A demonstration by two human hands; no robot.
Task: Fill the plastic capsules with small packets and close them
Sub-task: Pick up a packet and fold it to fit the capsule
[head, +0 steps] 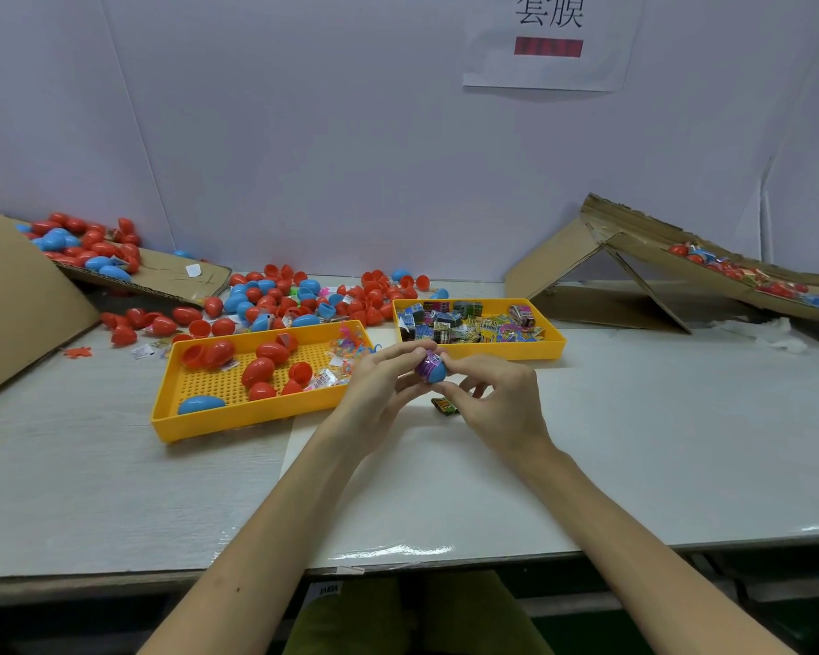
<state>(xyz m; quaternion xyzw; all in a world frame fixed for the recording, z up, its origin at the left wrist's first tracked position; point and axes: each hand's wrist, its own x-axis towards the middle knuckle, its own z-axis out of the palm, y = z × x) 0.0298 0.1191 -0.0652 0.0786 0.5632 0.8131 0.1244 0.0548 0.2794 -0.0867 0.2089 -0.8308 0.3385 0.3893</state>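
Both hands meet above the table's middle around a blue capsule half (436, 371) with a purple packet (428, 361) sticking out of its open end. My left hand (381, 385) pinches the capsule from the left with thumb and fingers. My right hand (497, 399) holds it from the right with thumb and forefinger. A small green and orange packet (444, 406) lies on the table just under my right hand's curled fingers.
A yellow tray (199, 418) at left holds red capsule halves, one blue half and clear packets. A second yellow tray (516, 353) behind my hands holds several printed packets. Loose red and blue capsules (299, 300) are heaped at the back. Cardboard ramps (634, 257) stand left and right.
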